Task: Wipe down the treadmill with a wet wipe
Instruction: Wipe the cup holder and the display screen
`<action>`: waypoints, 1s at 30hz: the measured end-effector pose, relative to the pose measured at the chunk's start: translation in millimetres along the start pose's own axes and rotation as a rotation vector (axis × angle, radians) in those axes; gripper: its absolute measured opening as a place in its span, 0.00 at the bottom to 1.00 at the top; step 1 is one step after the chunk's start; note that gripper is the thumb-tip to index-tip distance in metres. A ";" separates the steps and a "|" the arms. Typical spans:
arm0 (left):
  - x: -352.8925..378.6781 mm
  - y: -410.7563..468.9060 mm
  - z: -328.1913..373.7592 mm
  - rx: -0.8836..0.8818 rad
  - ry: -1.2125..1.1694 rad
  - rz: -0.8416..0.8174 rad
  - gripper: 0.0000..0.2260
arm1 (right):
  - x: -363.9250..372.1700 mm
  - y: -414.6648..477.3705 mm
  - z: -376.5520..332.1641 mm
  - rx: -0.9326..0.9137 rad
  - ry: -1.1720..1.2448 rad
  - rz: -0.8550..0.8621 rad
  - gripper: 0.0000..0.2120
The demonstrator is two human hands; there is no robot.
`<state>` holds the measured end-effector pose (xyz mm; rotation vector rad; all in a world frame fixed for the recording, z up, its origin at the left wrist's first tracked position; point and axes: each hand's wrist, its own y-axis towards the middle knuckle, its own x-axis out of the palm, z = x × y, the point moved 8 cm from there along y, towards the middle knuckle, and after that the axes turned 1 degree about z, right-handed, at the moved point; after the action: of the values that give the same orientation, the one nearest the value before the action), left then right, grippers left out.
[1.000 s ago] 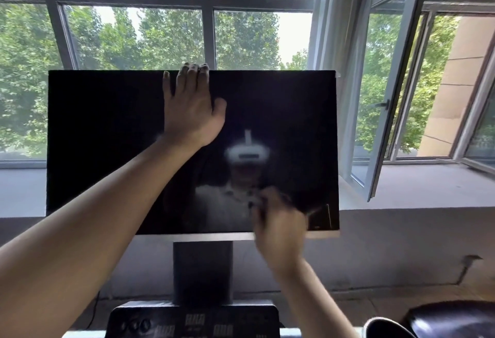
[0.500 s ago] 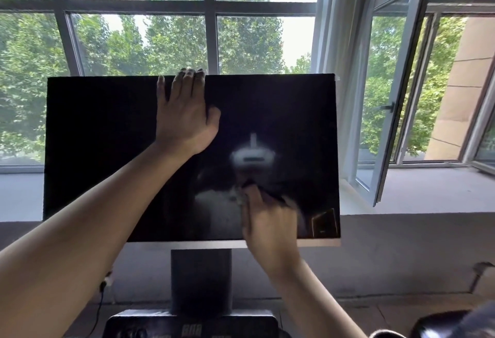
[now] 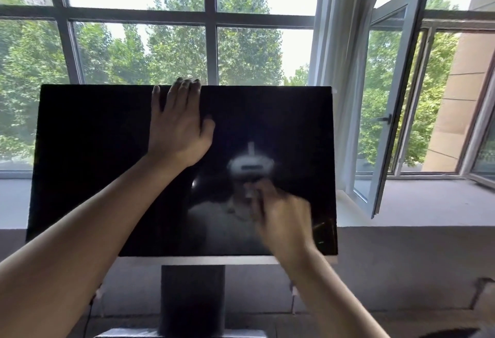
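The person is steadying the treadmill's screen (image 3: 93, 163) with the left hand (image 3: 178, 128). Its palm is lying flat on the dark glass, the thumb is spread to the side, and the fingertips are hooking over the top edge.

Below and to the right of it, the right hand (image 3: 284, 219) is working on the lower part of the glass with its fingers bent towards the panel. It is smeared by motion, so I cannot tell whether it is pinching anything. The wet wipe is not plainly showing; if it is there, it is hiding under those fingertips.

The screen is standing upright in front of both hands on a dark post (image 3: 192, 297) that is running down between the forearms. An open window (image 3: 388, 96) is hanging well off to the right of the right hand.

Judging by the scene, the wiping of the screen is under way, and the rest of the treadmill is probably waiting. The panel is looking stiff, glossy and breakable, and likely to rock on its single post under pressure. Bracing it at the top edge therefore seems sensible, with light, flat strokes. A wet wipe should be limp and light, and is best bunched under the fingertips.
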<state>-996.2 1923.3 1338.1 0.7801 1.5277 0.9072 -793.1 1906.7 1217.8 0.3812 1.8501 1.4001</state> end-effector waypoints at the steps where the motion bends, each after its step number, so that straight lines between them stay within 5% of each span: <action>1: -0.2 0.4 0.1 -0.001 -0.005 0.003 0.33 | -13.4 3.0 22.5 0.069 -0.039 0.053 0.07; 6: 1.3 0.2 1.3 -0.022 -0.035 0.016 0.35 | -53.2 8.7 74.3 0.384 -0.065 0.269 0.03; 12: 0.3 0.8 2.1 -0.013 0.000 0.052 0.33 | 11.1 20.4 -22.8 -0.062 0.064 -0.045 0.05; 17: -1.9 -0.7 -0.7 0.014 -0.005 0.057 0.32 | -42.5 36.3 64.4 0.208 -0.076 0.179 0.11; 20: -2.2 -0.6 -1.0 0.016 -0.029 0.076 0.32 | -56.2 40.5 80.7 0.373 -0.048 0.289 0.06; 26: -2.9 -1.6 -2.6 0.020 -0.022 0.097 0.30 | 9.2 41.4 -25.2 -0.048 -0.041 -0.032 0.08; 30: -3.9 -2.2 -3.4 0.038 -0.027 0.084 0.30 | -37.4 60.3 42.9 0.134 -0.138 0.183 0.04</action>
<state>-999.0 1918.4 1338.3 0.8861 1.5013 0.9276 -749.8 1933.3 1283.3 0.7129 1.8365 1.3365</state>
